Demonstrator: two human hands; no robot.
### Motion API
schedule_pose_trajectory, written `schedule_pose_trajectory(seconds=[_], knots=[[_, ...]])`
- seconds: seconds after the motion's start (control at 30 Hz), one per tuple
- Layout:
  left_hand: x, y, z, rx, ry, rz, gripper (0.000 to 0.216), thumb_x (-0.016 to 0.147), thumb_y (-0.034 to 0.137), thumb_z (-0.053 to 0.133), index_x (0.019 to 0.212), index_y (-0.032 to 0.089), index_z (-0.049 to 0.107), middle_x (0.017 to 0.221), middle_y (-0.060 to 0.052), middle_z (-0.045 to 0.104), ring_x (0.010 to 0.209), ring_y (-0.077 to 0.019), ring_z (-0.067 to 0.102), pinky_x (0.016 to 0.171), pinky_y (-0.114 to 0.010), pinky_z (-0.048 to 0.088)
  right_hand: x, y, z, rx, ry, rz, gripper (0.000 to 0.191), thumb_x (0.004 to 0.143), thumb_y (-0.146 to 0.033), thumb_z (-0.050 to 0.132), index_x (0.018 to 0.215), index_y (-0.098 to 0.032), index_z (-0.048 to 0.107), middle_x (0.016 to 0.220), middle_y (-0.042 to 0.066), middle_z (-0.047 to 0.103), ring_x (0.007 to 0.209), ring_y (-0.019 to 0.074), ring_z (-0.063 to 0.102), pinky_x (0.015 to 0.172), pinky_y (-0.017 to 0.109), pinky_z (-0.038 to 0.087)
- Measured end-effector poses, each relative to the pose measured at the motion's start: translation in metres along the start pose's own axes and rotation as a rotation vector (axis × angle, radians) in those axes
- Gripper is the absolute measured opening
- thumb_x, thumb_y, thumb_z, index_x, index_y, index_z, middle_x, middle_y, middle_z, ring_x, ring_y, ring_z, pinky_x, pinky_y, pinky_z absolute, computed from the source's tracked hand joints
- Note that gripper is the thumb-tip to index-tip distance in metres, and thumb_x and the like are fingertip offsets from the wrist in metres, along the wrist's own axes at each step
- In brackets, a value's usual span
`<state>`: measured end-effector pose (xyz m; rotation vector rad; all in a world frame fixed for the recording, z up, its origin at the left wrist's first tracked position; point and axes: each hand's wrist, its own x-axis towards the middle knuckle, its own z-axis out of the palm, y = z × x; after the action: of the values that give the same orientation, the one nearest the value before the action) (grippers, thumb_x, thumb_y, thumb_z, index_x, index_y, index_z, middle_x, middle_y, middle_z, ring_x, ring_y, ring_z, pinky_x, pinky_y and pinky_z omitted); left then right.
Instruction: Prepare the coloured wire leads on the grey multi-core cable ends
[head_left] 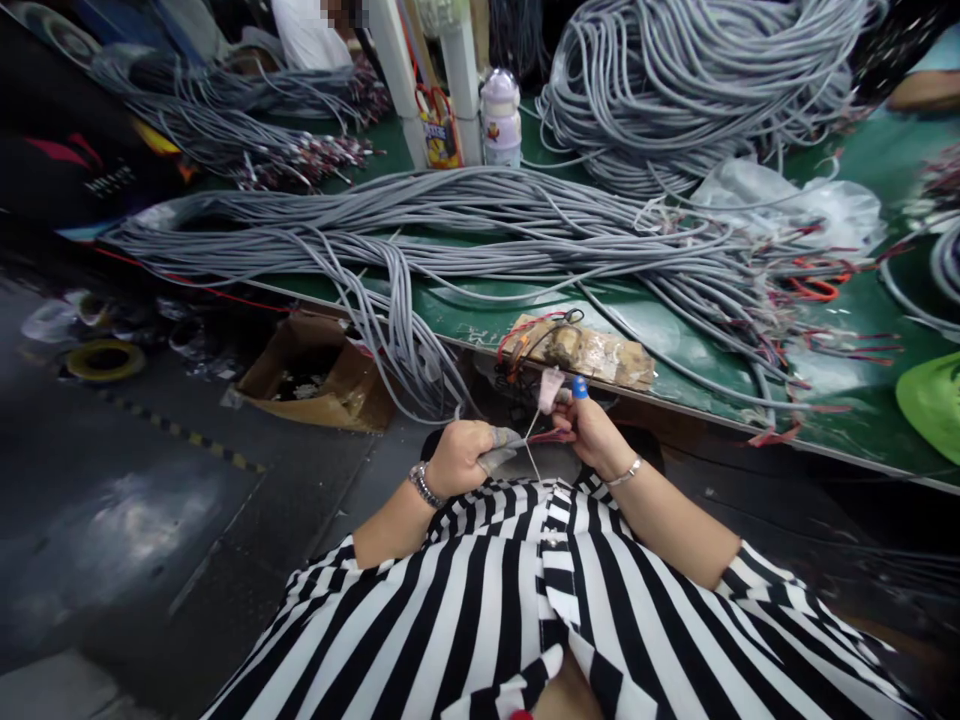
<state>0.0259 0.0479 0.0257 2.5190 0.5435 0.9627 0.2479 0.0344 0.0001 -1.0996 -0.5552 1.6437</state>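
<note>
In front of my striped shirt, my left hand [466,455] is closed on the end of a grey cable [514,443], its thumb and forefinger wearing greyish finger covers. Thin reddish wires [551,436] come out of that end and run into my right hand [595,432]. That hand is closed around them, with a blue cover on one fingertip. A pale pinkish wrap [551,388] shows by its fingers; whether it covers a finger or is held, I cannot make out. A thin whitish strand [533,462] crosses the cable end between both hands.
Long bundles of grey cable [480,215] lie along the green table [465,312], some hanging over its edge. A taped wooden block [600,352] sits at the edge. Red-handled scissors [821,280], a bottle [501,120] and a large coil [697,90] are beyond. A cardboard box [315,375] stands below.
</note>
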Motion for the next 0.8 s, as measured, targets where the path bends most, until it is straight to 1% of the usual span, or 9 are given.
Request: schedule_pose_trajectory(seconds=[0.07, 0.13, 0.2, 0.27, 0.37, 0.5, 0.63, 0.73, 0.8], knots=[[-0.010, 0.006, -0.002, -0.025, 0.027, 0.017, 0.020, 0.089, 0.028, 0.057, 0.098, 0.016, 0.069, 0.070, -0.005, 0.070, 0.062, -0.0134, 0.065, 0.059, -0.023, 0.049, -0.001, -0.001, -0.001, -0.004, 0.025, 0.027, 0.064, 0.061, -0.078, 0.062, 0.075, -0.016, 0.058, 0.069, 0.001, 0.058, 0.042, 0.0019, 0.025, 0.035, 0.017, 0.010], [-0.019, 0.010, -0.003, -0.042, 0.055, -0.009, 0.018, 0.087, 0.026, 0.060, 0.099, 0.016, 0.069, 0.069, -0.005, 0.069, 0.060, -0.0128, 0.064, 0.059, -0.023, 0.050, -0.003, -0.003, 0.000, -0.015, 0.029, 0.035, 0.062, 0.062, -0.077, 0.063, 0.074, -0.016, 0.058, 0.069, 0.001, 0.058, 0.042, 0.0019, 0.025, 0.035, 0.017, 0.009], [-0.026, 0.012, -0.003, -0.040, 0.107, -0.083, 0.016, 0.085, 0.024, 0.062, 0.097, 0.016, 0.070, 0.072, -0.005, 0.071, 0.063, -0.0125, 0.066, 0.061, -0.022, 0.051, -0.004, -0.004, 0.001, -0.025, 0.005, 0.034, 0.060, 0.066, -0.074, 0.062, 0.074, -0.015, 0.058, 0.068, 0.001, 0.057, 0.042, 0.0021, 0.024, 0.036, 0.017, 0.009], [-0.029, 0.012, -0.001, -0.012, 0.185, -0.157, 0.013, 0.084, 0.022, 0.064, 0.094, 0.017, 0.070, 0.075, -0.005, 0.072, 0.066, -0.0125, 0.067, 0.064, -0.022, 0.053, -0.005, -0.006, 0.003, -0.021, -0.031, 0.033, 0.058, 0.069, -0.073, 0.061, 0.074, -0.015, 0.058, 0.067, 0.000, 0.056, 0.043, 0.0023, 0.024, 0.036, 0.018, 0.007], [-0.026, 0.009, 0.001, 0.066, 0.268, -0.191, 0.013, 0.083, 0.022, 0.066, 0.094, 0.018, 0.071, 0.075, -0.004, 0.073, 0.067, -0.0128, 0.068, 0.064, -0.023, 0.054, -0.005, -0.011, 0.006, -0.007, -0.086, 0.035, 0.057, 0.070, -0.072, 0.061, 0.076, -0.016, 0.058, 0.070, 0.001, 0.057, 0.043, 0.0025, 0.024, 0.038, 0.018, 0.005], [-0.011, 0.001, 0.004, 0.184, 0.265, -0.110, 0.019, 0.084, 0.023, 0.064, 0.101, 0.019, 0.071, 0.078, -0.005, 0.073, 0.068, -0.0140, 0.068, 0.065, -0.025, 0.055, -0.003, -0.018, 0.011, -0.022, -0.110, 0.029, 0.054, 0.072, -0.071, 0.059, 0.080, -0.017, 0.057, 0.071, 0.001, 0.056, 0.044, 0.0033, 0.024, 0.038, 0.019, 0.005], [0.004, -0.007, 0.008, 0.270, 0.276, 0.009, 0.021, 0.084, 0.021, 0.062, 0.103, 0.019, 0.070, 0.079, -0.005, 0.074, 0.069, -0.0139, 0.067, 0.068, -0.026, 0.055, -0.001, -0.019, 0.015, -0.064, -0.097, -0.020, 0.052, 0.069, -0.068, 0.065, 0.073, -0.017, 0.055, 0.057, -0.005, 0.043, 0.043, 0.0033, 0.023, 0.038, 0.019, 0.008], [0.011, -0.012, 0.012, 0.327, 0.284, 0.023, 0.021, 0.085, 0.019, 0.059, 0.103, 0.018, 0.070, 0.079, -0.005, 0.074, 0.069, -0.0141, 0.067, 0.068, -0.026, 0.054, -0.001, -0.017, 0.018, -0.065, -0.061, -0.051, 0.052, 0.069, -0.068, 0.066, 0.067, -0.018, 0.052, 0.052, -0.007, 0.035, 0.041, 0.0034, 0.022, 0.037, 0.019, 0.011], [0.014, -0.014, 0.015, 0.341, 0.259, 0.000, 0.022, 0.086, 0.019, 0.058, 0.104, 0.017, 0.070, 0.079, -0.006, 0.074, 0.071, -0.0148, 0.067, 0.069, -0.026, 0.054, -0.001, -0.016, 0.020, -0.046, -0.031, -0.051, 0.053, 0.070, -0.069, 0.064, 0.066, -0.018, 0.052, 0.051, -0.007, 0.036, 0.041, 0.0037, 0.024, 0.037, 0.018, 0.012]])
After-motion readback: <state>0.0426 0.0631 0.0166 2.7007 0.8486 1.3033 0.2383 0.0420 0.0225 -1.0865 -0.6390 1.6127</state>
